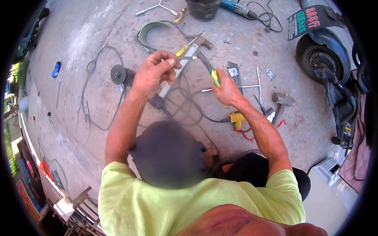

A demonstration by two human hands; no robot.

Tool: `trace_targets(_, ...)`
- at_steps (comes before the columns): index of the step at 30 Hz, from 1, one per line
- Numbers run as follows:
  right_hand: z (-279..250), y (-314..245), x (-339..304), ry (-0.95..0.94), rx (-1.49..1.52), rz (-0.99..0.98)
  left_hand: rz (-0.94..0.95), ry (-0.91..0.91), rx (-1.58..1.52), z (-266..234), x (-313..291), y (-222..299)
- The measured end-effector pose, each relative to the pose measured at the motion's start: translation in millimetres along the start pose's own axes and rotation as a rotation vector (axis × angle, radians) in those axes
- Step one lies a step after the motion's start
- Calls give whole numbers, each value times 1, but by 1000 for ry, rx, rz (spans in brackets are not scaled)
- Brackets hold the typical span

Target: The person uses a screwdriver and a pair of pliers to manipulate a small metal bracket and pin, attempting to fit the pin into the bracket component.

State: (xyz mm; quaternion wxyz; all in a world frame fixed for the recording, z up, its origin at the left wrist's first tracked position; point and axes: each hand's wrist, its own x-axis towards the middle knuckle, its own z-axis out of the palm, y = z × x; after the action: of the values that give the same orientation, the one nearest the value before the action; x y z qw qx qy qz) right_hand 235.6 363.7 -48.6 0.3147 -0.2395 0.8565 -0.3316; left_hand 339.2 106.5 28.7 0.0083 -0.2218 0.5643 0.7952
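My left hand is closed in a pinch on a thin metal strip that reaches out to the right. In my right hand is a hand tool with a dark flat end and a yellow-green handle; its exact kind is not plain. The tool's dark end is close to the strip's tip; I cannot tell whether they touch. Behind the hands lie a yellow-handled screwdriver, a hammer head and a pale straight bar. An angle grinder's disc shows beside my left wrist, its body partly hidden.
A large dark rounded thing sits between my forearms. On the concrete are looping cords, a mallet, a yellow connector and a cross-shaped wrench. A black bucket and blue drill stand far off; a scooter wheel is right.
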Motion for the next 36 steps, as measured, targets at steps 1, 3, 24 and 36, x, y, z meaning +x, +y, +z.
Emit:
trace_targets(1, 0, 4, -1, -24, 9, -71, 42, 33, 20, -5, 9, 4)
trace_targets(3, 5, 14, -2, -79, 32, -211, 104, 42, 9, -21, 31, 12)
trace_targets(24, 1, -1, 13, -10, 392, -5, -84, 21, 109, 72, -6, -94)
trace_targets(36, 8, 36, 13, -24, 227, 34, 414, -97, 204, 26, 51, -18)
